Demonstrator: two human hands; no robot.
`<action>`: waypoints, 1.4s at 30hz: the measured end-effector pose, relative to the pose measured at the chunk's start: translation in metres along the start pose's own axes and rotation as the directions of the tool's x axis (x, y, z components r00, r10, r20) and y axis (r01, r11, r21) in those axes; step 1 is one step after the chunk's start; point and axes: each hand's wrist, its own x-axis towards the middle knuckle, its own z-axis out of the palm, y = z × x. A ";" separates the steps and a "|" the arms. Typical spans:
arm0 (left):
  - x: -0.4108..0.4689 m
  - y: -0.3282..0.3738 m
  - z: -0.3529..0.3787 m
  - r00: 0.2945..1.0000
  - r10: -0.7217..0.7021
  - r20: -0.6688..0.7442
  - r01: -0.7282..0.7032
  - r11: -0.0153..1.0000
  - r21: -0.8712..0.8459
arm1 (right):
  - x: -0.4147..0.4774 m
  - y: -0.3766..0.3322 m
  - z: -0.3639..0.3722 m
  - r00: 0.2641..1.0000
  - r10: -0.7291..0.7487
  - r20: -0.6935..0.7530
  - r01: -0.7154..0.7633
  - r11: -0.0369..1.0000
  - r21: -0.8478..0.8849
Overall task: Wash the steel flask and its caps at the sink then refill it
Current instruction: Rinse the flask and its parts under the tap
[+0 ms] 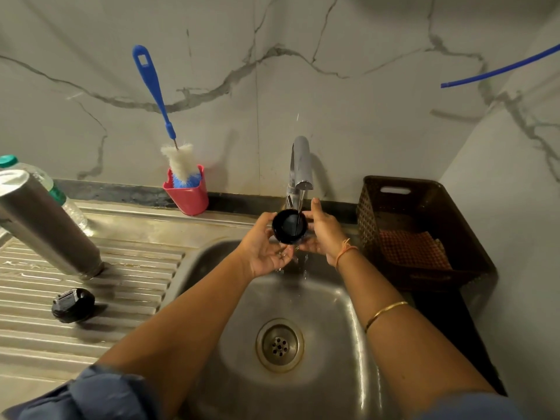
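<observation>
The left hand [266,248] and right hand [324,234] both grasp a round black cap [289,227] between them. Its wet, glossy hollow faces up.

— What's holding everything?
— A steel draining board [136,262] left of the sink [327,304], and a dark table [439,307] to its right.
— What's on the board?
— A steel flask [45,225] stands near the left edge, with a plastic bottle [72,212] just behind it. A black cap [72,305] lies nearer the front, apart from the flask.
— And further back?
— A red cup [189,197] holding a brush [181,165], at the board's rear edge.
— On the table?
— A brown basket [394,180], in the corner.
</observation>
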 end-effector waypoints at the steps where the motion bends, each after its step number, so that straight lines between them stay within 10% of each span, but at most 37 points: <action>1: 0.002 0.001 0.000 1.000 -0.011 -0.007 0.011 1.000 -0.018 | -0.001 0.000 0.000 1.000 -0.025 0.008 0.024 0.999 0.022; 7: 0.009 -0.007 0.000 0.999 -0.032 -0.044 0.028 0.997 -0.075 | 0.000 0.012 0.003 0.979 -0.201 -0.015 0.191 0.950 -0.248; 11: 0.013 -0.014 -0.001 0.998 0.009 -0.065 -0.014 0.996 -0.089 | -0.006 0.012 0.007 0.822 -0.569 -0.016 0.415 0.618 -0.667; 14: 0.011 -0.020 0.006 0.999 0.011 -0.042 -0.012 0.999 -0.038 | -0.010 0.013 0.014 0.898 -0.416 0.144 0.369 0.534 -0.761; 20: 0.009 -0.014 0.005 0.997 0.057 -0.045 -0.062 0.991 -0.119 | -0.010 0.011 0.010 0.910 -0.335 0.245 0.415 0.750 -0.515; 24: 0.007 -0.020 0.011 0.999 0.032 -0.034 -0.036 0.991 -0.128 | -0.008 0.003 0.010 0.908 -0.351 0.227 0.356 0.363 -0.861; 28: 0.005 -0.013 0.006 0.998 0.059 0.003 -0.058 0.991 -0.123 | -0.012 0.008 0.008 0.915 -0.276 0.294 0.391 0.785 -0.480; 34: 0.004 -0.025 0.013 0.997 0.074 0.000 -0.074 0.987 -0.141 | -0.011 0.005 0.011 0.940 -0.240 0.241 0.338 0.577 -0.743; 37: 0.005 -0.017 0.007 0.995 0.098 0.013 -0.095 0.984 -0.150 | -0.014 0.006 0.010 0.925 -0.225 0.306 0.354 0.805 -0.477; 42: 0.001 -0.017 0.005 0.999 0.009 0.041 -0.006 0.997 -0.076 | -0.010 -0.004 0.006 0.951 -0.183 0.250 0.264 0.901 -0.343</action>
